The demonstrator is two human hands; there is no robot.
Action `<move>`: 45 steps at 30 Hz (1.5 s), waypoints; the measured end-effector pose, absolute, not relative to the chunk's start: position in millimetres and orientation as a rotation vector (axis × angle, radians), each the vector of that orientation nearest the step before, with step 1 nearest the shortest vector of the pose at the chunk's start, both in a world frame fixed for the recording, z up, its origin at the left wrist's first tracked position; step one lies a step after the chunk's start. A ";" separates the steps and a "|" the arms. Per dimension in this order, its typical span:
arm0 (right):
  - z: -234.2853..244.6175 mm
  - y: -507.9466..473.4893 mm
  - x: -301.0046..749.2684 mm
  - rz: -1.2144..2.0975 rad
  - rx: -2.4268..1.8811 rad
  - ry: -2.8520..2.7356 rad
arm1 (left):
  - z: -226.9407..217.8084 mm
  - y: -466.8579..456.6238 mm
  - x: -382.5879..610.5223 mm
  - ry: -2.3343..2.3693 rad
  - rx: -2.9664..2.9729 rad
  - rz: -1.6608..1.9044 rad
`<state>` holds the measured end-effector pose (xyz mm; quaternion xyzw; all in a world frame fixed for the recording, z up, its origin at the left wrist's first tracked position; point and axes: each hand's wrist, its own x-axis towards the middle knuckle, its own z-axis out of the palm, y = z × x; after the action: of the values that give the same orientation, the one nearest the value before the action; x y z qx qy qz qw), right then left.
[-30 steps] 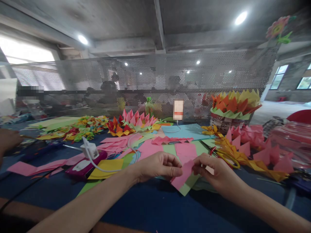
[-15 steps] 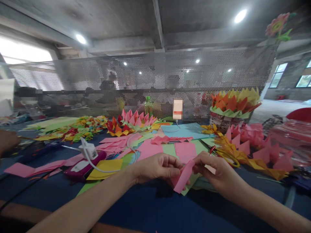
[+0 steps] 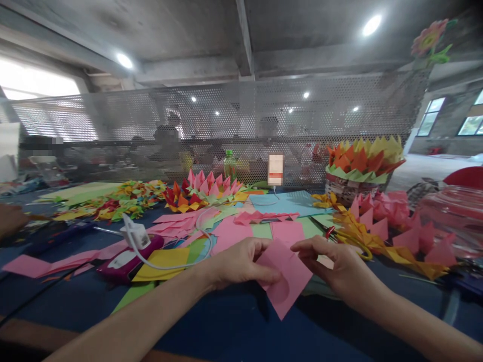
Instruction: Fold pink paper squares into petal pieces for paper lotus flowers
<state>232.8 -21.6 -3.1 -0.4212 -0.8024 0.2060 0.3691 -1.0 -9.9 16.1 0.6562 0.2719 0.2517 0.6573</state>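
Observation:
A pink paper square (image 3: pixel 285 279) is held up flat between both hands above the blue table (image 3: pixel 226 327). My left hand (image 3: pixel 237 264) pinches its left edge with thumb over the sheet. My right hand (image 3: pixel 332 266) grips its upper right corner with curled fingers. Under the hands lie green and pink sheets (image 3: pixel 287 234).
Red-handled scissors (image 3: pixel 341 239) lie just right of my hands. A white charger on a purple phone (image 3: pixel 130 249) sits at left. Folded paper flowers (image 3: pixel 206 191), a basket of paper petals (image 3: pixel 360 171) and pink folded pieces (image 3: pixel 396 221) crowd the back. Another person's hand (image 3: pixel 11 218) shows at far left.
The pink paper was folded narrow between my fingers; it now lies opened out flat as a square, and my hands have moved slightly apart.

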 end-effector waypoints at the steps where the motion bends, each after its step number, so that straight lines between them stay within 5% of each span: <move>1: -4.0 -20.4 233.9 0.516 -1.100 -2.052 | 16.5 -9.4 -1.0 0.629 1.490 0.589; 10: -4.4 -18.5 235.7 0.486 -1.144 -2.062 | 10.5 -3.3 -2.1 0.840 1.413 0.652; 24: -0.3 -33.0 231.3 -0.163 -0.747 -2.406 | 15.2 -12.1 5.4 0.893 1.293 0.746; 45: 0.9 -35.0 220.6 0.340 -1.039 -2.117 | 12.8 -18.8 10.4 0.772 1.387 0.659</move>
<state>220.6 -35.0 0.9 -0.4050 -0.8253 0.1327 0.3705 10.4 -18.8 12.8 0.6111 0.3403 0.2904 0.6530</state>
